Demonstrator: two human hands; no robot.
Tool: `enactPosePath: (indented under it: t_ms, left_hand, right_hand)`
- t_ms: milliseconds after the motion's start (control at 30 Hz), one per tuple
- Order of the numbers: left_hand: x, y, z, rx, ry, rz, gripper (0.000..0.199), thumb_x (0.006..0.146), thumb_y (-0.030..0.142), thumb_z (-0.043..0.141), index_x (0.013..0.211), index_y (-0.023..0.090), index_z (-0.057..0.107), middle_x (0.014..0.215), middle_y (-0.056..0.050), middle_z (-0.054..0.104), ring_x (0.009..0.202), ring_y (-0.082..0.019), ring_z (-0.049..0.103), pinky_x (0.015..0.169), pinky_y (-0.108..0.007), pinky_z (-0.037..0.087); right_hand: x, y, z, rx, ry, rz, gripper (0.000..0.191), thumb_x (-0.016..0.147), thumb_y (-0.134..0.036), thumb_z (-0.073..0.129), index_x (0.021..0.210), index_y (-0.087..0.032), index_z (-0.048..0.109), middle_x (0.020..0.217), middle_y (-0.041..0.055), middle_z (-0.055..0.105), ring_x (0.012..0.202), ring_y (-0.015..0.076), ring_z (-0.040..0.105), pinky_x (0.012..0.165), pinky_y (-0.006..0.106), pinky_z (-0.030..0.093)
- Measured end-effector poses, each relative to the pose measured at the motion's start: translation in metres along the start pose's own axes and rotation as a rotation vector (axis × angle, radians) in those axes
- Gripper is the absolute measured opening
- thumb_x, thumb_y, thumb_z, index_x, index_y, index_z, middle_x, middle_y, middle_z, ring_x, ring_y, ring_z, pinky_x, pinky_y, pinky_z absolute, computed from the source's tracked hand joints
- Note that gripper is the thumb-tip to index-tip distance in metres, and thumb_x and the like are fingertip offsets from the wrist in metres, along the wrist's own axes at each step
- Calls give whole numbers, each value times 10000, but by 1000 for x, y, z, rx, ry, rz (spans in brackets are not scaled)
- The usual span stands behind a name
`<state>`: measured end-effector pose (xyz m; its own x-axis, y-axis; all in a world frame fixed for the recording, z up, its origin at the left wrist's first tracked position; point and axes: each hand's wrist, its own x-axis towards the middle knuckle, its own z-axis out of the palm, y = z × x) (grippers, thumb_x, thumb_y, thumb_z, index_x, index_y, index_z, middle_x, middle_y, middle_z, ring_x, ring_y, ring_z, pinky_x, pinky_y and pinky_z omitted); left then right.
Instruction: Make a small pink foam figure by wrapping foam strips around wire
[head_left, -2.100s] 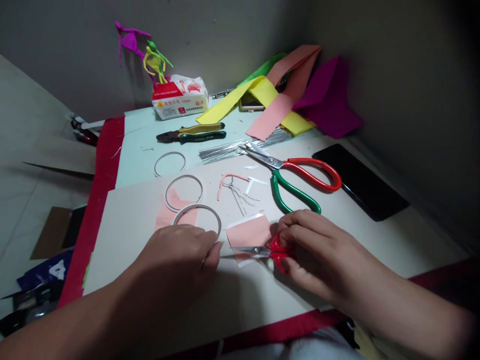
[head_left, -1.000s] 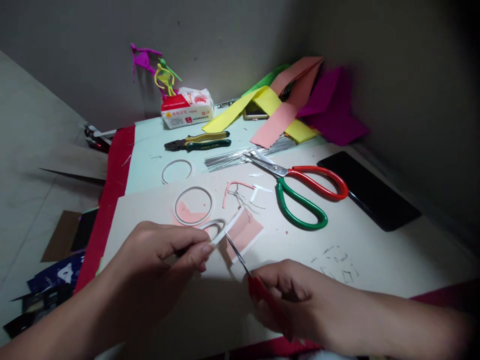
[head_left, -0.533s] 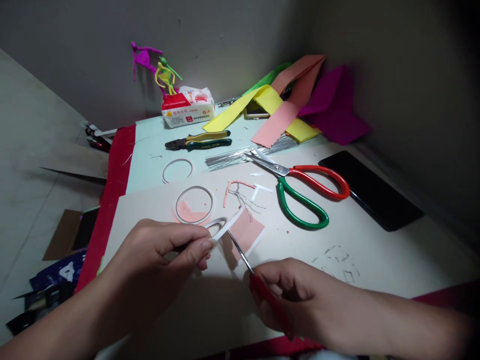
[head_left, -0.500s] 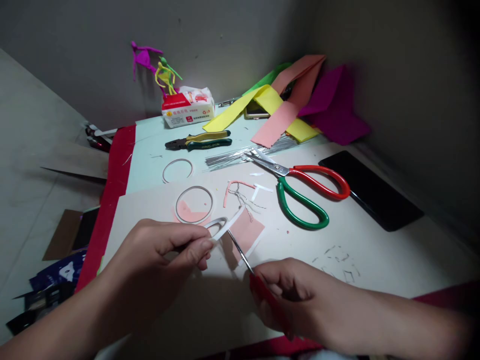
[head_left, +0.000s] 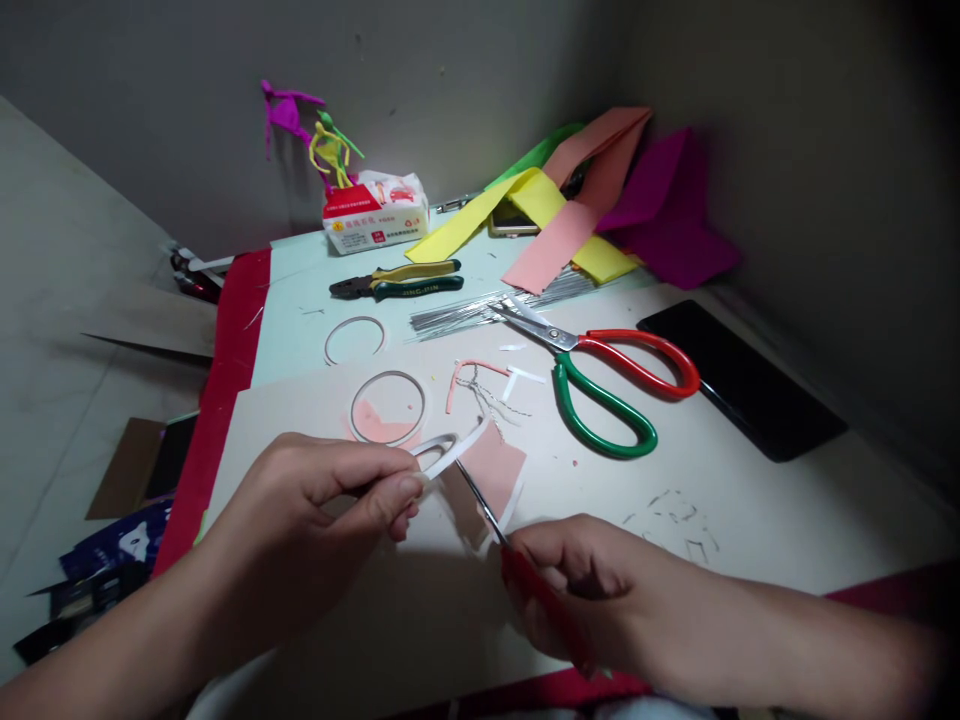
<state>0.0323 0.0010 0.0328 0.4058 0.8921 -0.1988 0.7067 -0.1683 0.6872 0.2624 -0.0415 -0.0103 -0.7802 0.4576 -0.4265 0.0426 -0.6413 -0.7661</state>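
Observation:
My left hand (head_left: 360,490) is closed, pinching a narrow roll of white tape (head_left: 439,447) between thumb and fingers. A short strip runs from the roll up and to the right. My right hand (head_left: 570,590) is wrapped round small red-handled scissors (head_left: 544,600). Their thin metal blades point up-left and reach the strip close to the roll. Under the strip's far end is a pink paper piece (head_left: 499,470) with a white edge; whether the strip sticks to it I cannot tell. Just behind lies a twisted wire figure (head_left: 480,385) with a pink-wrapped part.
Large scissors (head_left: 559,340) with red and green handles lie beside a black phone (head_left: 742,380). Further back are pliers (head_left: 397,282), thin wires (head_left: 465,315), a tissue pack (head_left: 375,215) with small figures, and yellow crepe paper (head_left: 480,215). Two rings (head_left: 388,375) lie left of centre.
The pink paper piece has shifted and tilted slightly, and the strip's far end has bent a little. Both hands stay nearly where they were.

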Motion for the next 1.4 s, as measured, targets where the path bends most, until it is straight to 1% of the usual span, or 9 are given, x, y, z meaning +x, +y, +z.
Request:
enactPosePath:
  t_ms: [167,400,567,933,1067,1167,1300,1400]
  left_hand:
    - [1,-1,-1,-2,-3,28,279,885,300,546,688,192,713,604,22,681,546,-102,599,533,-185,434]
    - [1,-3,0,-10,2,28,299,884,281,541,633,180,668,612,20,684,555,-93,598,538,-172,430]
    - [1,0,0,-35,6,22,284,883,281,543,664,176,691,619,13,690,543,-91,587,519,-165,429]
    - [2,-1,1,-39,11,23,278,875,280,549,658,175,688,596,18,674,541,-91,583,519,-161,427]
    - [2,-1,0,-35,-8,24,298,878,277,536,629,174,662,591,17,665,542,-91,578,530,-165,426]
    - [1,-1,0,-58,-28,-8,310,879,287,527,608,173,625,602,8,669,555,-102,585,530,-173,430]
    - [2,-1,0,-63,-51,-10,322,888,295,511,605,175,605,604,5,667,557,-106,584,528,-177,430]
    - [2,0,0,-22,-53,22,341,891,285,507,578,173,583,592,14,657,542,-95,565,524,-172,412]
  right_hand:
    - [0,0,0,19,18,16,356,867,-376,645,690,-159,424,598,-79,328,523,33,238,461,185,188]
    - [-2,4,-1,-51,47,17,329,916,-308,568,683,-169,382,608,-71,348,539,43,260,478,197,203]
    - [-3,3,-1,-59,50,31,301,917,-234,542,680,-173,366,607,-74,325,533,44,240,469,198,188]
    - [0,3,-1,-29,70,-10,308,893,-178,560,662,-169,356,596,-78,334,530,37,246,471,175,200]
    - [1,3,-1,-24,56,-15,260,913,-173,525,683,-158,405,610,-71,355,533,37,261,479,170,223]
    - [3,2,-1,-29,51,-24,248,908,-211,554,695,-149,443,616,-69,343,539,40,256,486,171,231]
    - [3,0,-1,-53,57,-23,330,876,-293,623,659,-154,416,603,-72,334,543,41,264,491,170,235]
    - [2,0,-3,-83,64,-11,342,894,-318,595,653,-156,415,595,-72,340,534,41,272,490,171,239]
